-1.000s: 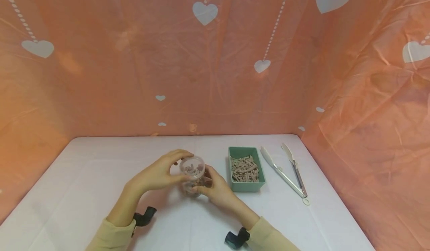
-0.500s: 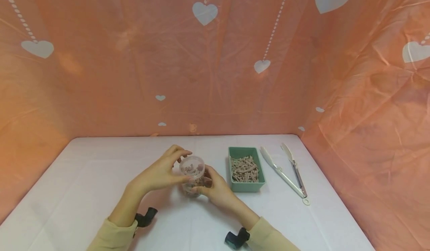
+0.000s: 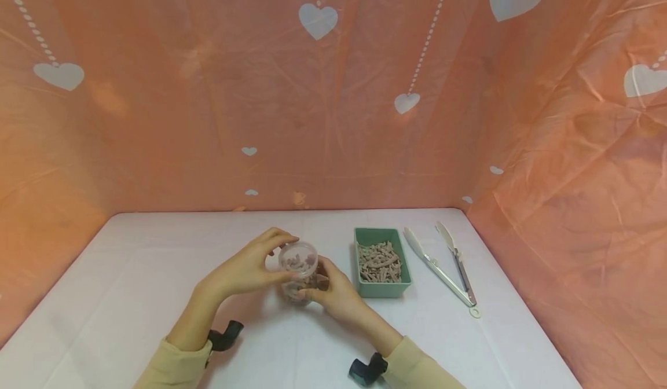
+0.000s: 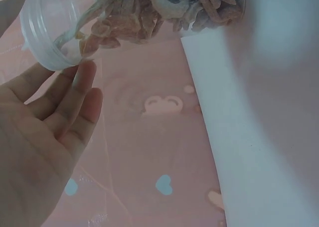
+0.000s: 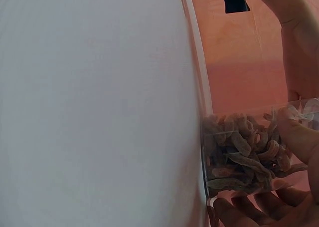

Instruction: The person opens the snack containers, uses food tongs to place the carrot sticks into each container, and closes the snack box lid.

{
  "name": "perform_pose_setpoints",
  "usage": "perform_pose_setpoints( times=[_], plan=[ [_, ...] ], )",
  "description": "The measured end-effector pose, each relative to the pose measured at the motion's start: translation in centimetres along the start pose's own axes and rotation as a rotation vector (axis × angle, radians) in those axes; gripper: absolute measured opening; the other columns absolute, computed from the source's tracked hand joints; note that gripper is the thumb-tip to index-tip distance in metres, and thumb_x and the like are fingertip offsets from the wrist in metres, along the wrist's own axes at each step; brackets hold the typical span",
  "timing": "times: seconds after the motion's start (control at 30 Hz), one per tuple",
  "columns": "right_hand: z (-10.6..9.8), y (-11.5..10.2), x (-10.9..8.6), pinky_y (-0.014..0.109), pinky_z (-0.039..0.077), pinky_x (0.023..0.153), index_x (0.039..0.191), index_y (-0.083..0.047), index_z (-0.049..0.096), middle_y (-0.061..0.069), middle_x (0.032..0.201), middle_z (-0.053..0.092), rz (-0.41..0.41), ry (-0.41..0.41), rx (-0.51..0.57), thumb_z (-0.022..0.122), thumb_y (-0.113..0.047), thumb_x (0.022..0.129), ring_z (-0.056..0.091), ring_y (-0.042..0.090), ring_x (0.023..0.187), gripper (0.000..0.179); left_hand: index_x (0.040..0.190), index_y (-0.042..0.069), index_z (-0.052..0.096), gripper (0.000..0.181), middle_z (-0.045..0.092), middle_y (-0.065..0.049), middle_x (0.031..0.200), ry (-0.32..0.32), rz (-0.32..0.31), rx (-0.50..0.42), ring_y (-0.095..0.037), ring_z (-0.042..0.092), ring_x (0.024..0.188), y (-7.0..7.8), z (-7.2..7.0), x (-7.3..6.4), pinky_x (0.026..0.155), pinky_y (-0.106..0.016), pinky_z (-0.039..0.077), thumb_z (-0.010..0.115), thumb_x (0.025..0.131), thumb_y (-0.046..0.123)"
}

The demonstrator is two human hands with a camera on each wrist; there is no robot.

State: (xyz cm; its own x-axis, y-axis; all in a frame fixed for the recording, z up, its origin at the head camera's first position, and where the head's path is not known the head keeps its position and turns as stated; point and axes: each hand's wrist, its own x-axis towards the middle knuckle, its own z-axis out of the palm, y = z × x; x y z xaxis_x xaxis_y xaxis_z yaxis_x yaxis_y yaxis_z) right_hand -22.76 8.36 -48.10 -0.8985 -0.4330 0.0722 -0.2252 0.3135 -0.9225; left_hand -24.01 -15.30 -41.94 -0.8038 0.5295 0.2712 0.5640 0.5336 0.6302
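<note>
A clear plastic jar stands upright on the white table in the head view, partly filled with brownish dried strips. A see-through round lid tops it. My left hand holds the lid's edge between thumb and fingers. In the left wrist view that ridged lid touches the fingertips of my left hand. Lower down, my right hand grips the jar's body from the right, thumb in front. The right wrist view shows the jar side-on, its strips pressed against the wall.
Right of the hands stands a green rectangular box holding many similar strips. Metal tongs with pale tips lie spread farther right. Orange cloth with white hearts walls the back and sides. Black camera mounts sit at both wrists.
Half a second ago the left fingers were lifted slightly off the lid's far edge; now they are back on it. The right hand and jar stay in place.
</note>
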Motion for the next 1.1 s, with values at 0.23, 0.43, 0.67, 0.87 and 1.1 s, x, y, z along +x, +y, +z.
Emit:
perform_pose_setpoints(
  times=[0.23, 0.43, 0.67, 0.87, 1.1],
  plan=[
    [0.0, -0.2, -0.1, 0.053, 0.044, 0.115, 0.155, -0.001, 0.039, 0.022, 0.149, 0.053, -0.003, -0.001, -0.001, 0.078, -0.019, 0.094, 0.051, 0.038, 0.139, 0.074, 0.145, 0.006, 0.057, 0.06, 0.06, -0.011, 0.142, -0.035, 0.027, -0.028, -0.03, 0.058, 0.123, 0.2, -0.4, -0.3, 0.103, -0.058, 0.05, 0.081, 0.093, 0.021],
    [0.0, -0.1, -0.1, 0.054, 0.044, 0.115, 0.154, 0.0, 0.04, 0.024, 0.149, 0.053, -0.009, 0.003, -0.001, 0.078, -0.018, 0.094, 0.052, 0.04, 0.138, 0.074, 0.15, 0.008, 0.052, 0.063, 0.051, -0.015, 0.154, -0.042, 0.017, -0.051, -0.04, 0.05, 0.138, 0.2, -0.4, -0.4, 0.111, -0.064, 0.043, 0.078, 0.094, 0.022],
    [0.1, 0.0, -0.1, 0.052, 0.046, 0.113, 0.155, -0.002, 0.04, 0.021, 0.148, 0.055, 0.0, -0.002, -0.003, 0.079, -0.02, 0.094, 0.054, 0.037, 0.136, 0.075, 0.139, 0.005, 0.058, 0.065, 0.056, -0.007, 0.135, 0.045, -0.028, -0.001, -0.028, 0.055, 0.122, 0.2, 0.3, 0.0, 0.1, -0.054, 0.051, 0.087, 0.085, 0.029],
    [0.0, 0.1, -0.1, 0.052, 0.046, 0.114, 0.155, -0.001, 0.04, 0.023, 0.149, 0.053, -0.007, -0.005, 0.001, 0.078, -0.018, 0.095, 0.053, 0.039, 0.137, 0.073, 0.134, 0.005, 0.062, 0.064, 0.055, -0.005, 0.125, 0.057, 0.003, 0.035, -0.023, 0.054, 0.115, 0.4, 0.6, 0.2, 0.096, -0.048, 0.053, 0.09, 0.081, 0.027],
    [0.1, 0.0, -0.1, 0.053, 0.047, 0.113, 0.154, -0.002, 0.041, 0.023, 0.148, 0.054, 0.006, -0.001, 0.005, 0.079, -0.02, 0.094, 0.056, 0.039, 0.134, 0.073, 0.135, 0.006, 0.064, 0.058, 0.056, -0.006, 0.137, 0.027, 0.011, 0.015, -0.03, 0.053, 0.131, 0.6, 0.3, 0.0, 0.109, -0.056, 0.047, 0.087, 0.086, 0.027]
  ],
)
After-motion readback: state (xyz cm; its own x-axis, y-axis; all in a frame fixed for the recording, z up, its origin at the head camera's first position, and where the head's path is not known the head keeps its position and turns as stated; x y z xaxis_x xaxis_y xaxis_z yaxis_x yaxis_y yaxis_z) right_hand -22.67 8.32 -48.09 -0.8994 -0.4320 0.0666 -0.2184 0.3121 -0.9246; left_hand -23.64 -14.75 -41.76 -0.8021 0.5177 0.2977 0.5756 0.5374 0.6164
